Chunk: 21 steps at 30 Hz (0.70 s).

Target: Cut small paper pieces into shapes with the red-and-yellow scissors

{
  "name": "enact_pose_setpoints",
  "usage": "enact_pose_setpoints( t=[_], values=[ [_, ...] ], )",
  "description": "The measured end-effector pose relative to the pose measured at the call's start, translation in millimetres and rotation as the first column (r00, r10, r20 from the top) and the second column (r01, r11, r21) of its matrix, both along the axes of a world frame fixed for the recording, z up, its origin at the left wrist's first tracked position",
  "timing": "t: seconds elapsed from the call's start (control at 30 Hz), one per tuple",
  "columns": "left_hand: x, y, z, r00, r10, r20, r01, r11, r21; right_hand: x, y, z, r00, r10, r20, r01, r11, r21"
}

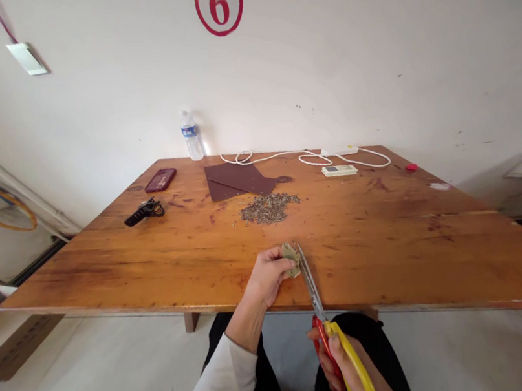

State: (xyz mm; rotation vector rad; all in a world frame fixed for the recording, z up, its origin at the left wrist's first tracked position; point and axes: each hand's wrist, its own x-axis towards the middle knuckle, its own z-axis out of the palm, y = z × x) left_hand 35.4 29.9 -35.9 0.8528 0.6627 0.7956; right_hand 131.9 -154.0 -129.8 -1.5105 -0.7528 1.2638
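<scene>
Between the thumb and fingers of my left hand (pixel 269 274) is a small flat greenish-beige piece (pixel 290 258), whose material I cannot make out. My right hand (pixel 344 359) grips a pair of scissors (pixel 313 292) with one red and one yellow handle. The scissor blades point away from me, over the table's near edge, and their tips lie along the right side of the held piece. Beyond my hands, a loose pile of small dark and pale clippings (pixel 270 208) lies on the wooden table (pixel 193 264).
Behind the pile are dark red sheets (pixel 234 180). A phone (pixel 160 180) and a black object with a cord (pixel 143 212) lie at the left. A water bottle (pixel 191 137) stands by the wall. A white cable (pixel 279 154) and a small white device (pixel 338 171) are at the back right.
</scene>
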Motion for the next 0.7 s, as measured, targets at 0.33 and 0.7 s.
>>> enact_pose_setpoints(
  t=[0.33,0.7],
  values=[
    [0,-1,2.3,1.0,0.022,-0.011,-0.022,1.0,0.008,-1,12,15.0,0.981,-0.023,-0.194,0.006,0.996,-0.085],
    [-1,-2,1.7,1.0,0.028,0.01,-0.028,1.0,0.009,2,12,-0.3,0.986,-0.006,-0.168,0.007,1.0,0.005]
  ],
)
